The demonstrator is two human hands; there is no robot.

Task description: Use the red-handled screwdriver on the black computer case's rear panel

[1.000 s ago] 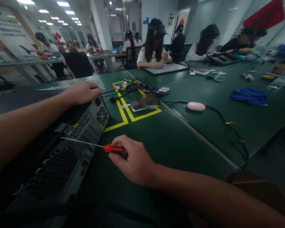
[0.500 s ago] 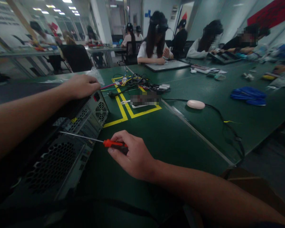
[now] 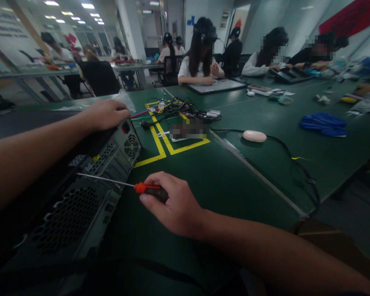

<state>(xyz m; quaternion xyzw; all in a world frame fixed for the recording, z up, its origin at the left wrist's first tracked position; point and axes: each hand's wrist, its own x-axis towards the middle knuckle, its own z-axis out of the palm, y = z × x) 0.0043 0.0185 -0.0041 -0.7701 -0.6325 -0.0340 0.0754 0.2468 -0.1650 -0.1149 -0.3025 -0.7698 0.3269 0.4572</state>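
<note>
A dark computer case (image 3: pixel 111 158) lies at the left, its rear panel with vents and a round fan grille facing right. My left hand (image 3: pixel 106 114) rests on the top edge of the case near the far corner, fingers bent over it. In my right hand (image 3: pixel 172 203) is a screwdriver (image 3: pixel 144 188) with an orange and dark handle, held between thumb and fingers. Its long metal shaft points left, and the tip meets the rear panel above the honeycomb vent. Whether a screw sits under the tip is too small to tell.
On the green table (image 3: pixel 228 185), tangled cables (image 3: pixel 181 107) lie beyond the case, beside yellow tape. A pale oval object (image 3: pixel 254 136) on a black cord and a blue bundle (image 3: pixel 322 124) are to the right. Several people sit behind.
The screwdriver handle has turned slightly in my right hand, showing more of its dark side. My left hand stays on the case. The view has shifted very slightly.
</note>
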